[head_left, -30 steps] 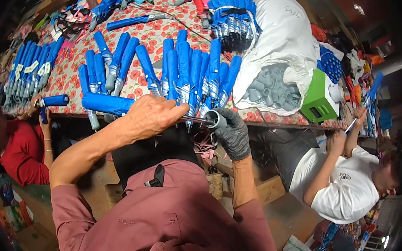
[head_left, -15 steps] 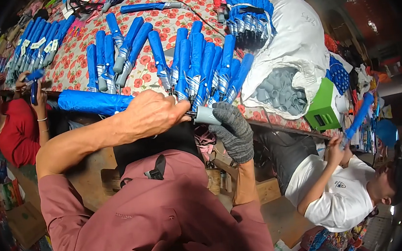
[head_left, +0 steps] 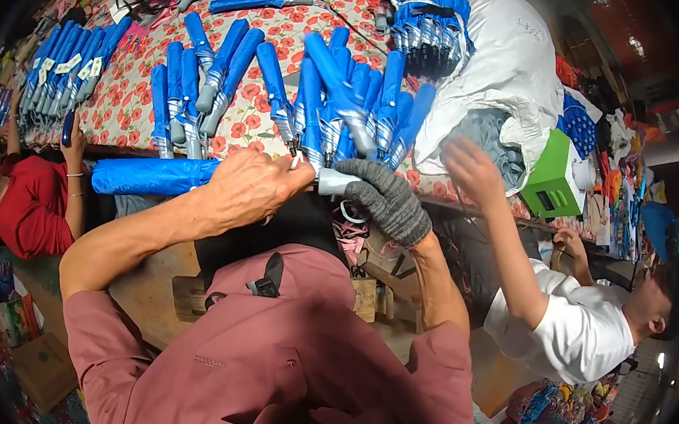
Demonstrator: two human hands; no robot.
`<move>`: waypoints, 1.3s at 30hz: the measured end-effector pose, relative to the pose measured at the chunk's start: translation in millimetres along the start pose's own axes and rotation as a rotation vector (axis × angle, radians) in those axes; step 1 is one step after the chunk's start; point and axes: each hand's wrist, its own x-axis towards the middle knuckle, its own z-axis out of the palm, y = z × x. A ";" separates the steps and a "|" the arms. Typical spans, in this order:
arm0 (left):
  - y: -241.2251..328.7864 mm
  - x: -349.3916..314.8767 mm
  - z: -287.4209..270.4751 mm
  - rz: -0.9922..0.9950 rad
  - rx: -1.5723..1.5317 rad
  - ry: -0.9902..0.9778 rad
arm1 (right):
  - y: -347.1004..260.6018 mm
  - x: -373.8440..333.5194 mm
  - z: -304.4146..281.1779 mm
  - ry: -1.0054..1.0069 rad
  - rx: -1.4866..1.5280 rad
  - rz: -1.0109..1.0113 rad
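Note:
A folded blue umbrella (head_left: 155,176) lies sideways along the table's near edge, its shaft end inside my closed left hand (head_left: 252,186). My right hand (head_left: 387,200), in a dark grey knit glove, grips a light grey umbrella handle (head_left: 337,181) at that end. The two hands almost meet, and my left fingers hide the joint between shaft and handle. Just beyond them lies a pile of folded blue umbrellas (head_left: 310,109) with silvery ends. Over this pile one blurred blue umbrella (head_left: 333,71) with a grey handle is in motion.
On the flowered tablecloth (head_left: 125,110) lie more blue umbrellas (head_left: 221,61). A white sack (head_left: 502,44) of grey handles (head_left: 502,137) stands right, beside a green box (head_left: 550,177). A white-shirted person's hand (head_left: 473,169) is at the sack. A red-shirted person (head_left: 32,206) sits left.
My hands keep their hold; the handle and my right hand have shifted slightly left. The white-shirted person's umbrella has left their hands, and one hand now reaches the sack. A blurred umbrella appears over the pile.

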 end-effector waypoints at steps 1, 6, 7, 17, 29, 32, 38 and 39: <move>0.5 -1.0 0.6 -0.003 0.001 -0.001 | 0.7 1.3 0.7 -0.004 0.117 0.058; 7.1 -6.6 5.5 -0.067 -0.046 -0.047 | 30.9 18.3 9.3 0.022 0.022 -0.158; 8.3 -6.1 7.2 -0.066 -0.047 -0.055 | 48.9 22.3 7.8 0.014 -0.218 -0.300; -1.9 -8.0 5.5 -0.060 0.002 -0.033 | 56.9 23.1 17.0 -0.024 0.046 -0.060; 1.5 -10.2 29.1 -0.042 -0.031 -0.057 | 101.0 29.5 13.2 0.042 -0.672 -0.447; 2.5 -12.6 29.5 -0.029 -0.030 -0.070 | 88.7 24.7 16.9 0.000 -0.687 -0.415; 8.4 -14.1 26.4 -0.038 -0.022 -0.112 | 46.7 25.6 15.7 -0.077 -0.012 0.274; 9.7 -13.3 26.4 -0.026 -0.019 -0.105 | 49.2 28.7 12.9 -0.145 0.102 0.493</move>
